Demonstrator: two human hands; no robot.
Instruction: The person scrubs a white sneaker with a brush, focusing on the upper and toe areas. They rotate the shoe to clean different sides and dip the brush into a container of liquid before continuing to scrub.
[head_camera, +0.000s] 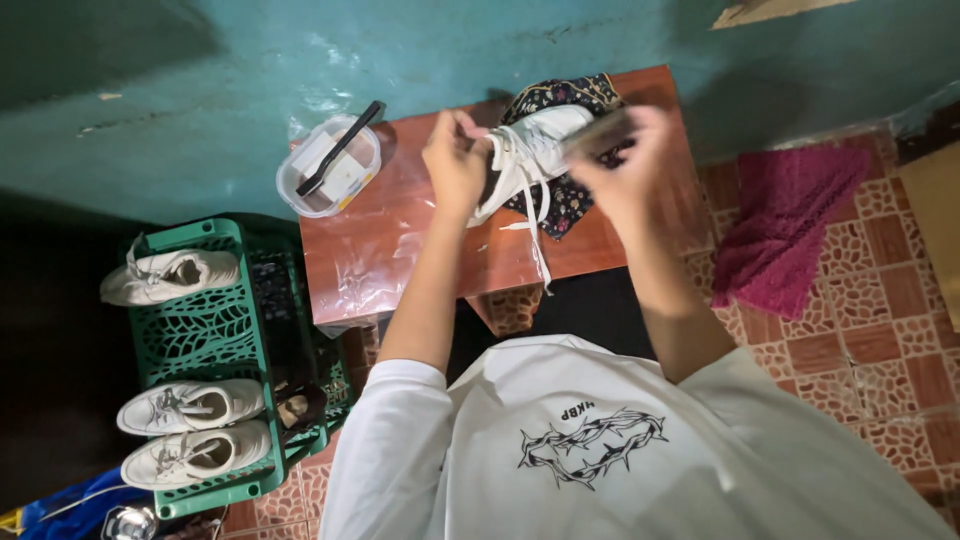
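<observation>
A white lace-up sneaker (540, 140) lies on a dark flowered cloth (570, 95) on a small red-brown table (400, 250). My left hand (455, 160) grips the sneaker at its opening, near the laces. My right hand (625, 165) holds a dark brush (597, 130) against the shoe's side; the brush is blurred. Loose white laces (538, 240) hang toward the table's front edge.
A clear plastic tub (330, 168) with a black brush across it stands at the table's left back. A green crate (215, 330) to the left carries three white sneakers (190, 405). A magenta towel (785, 225) lies on the tiled floor at right. A teal wall runs behind.
</observation>
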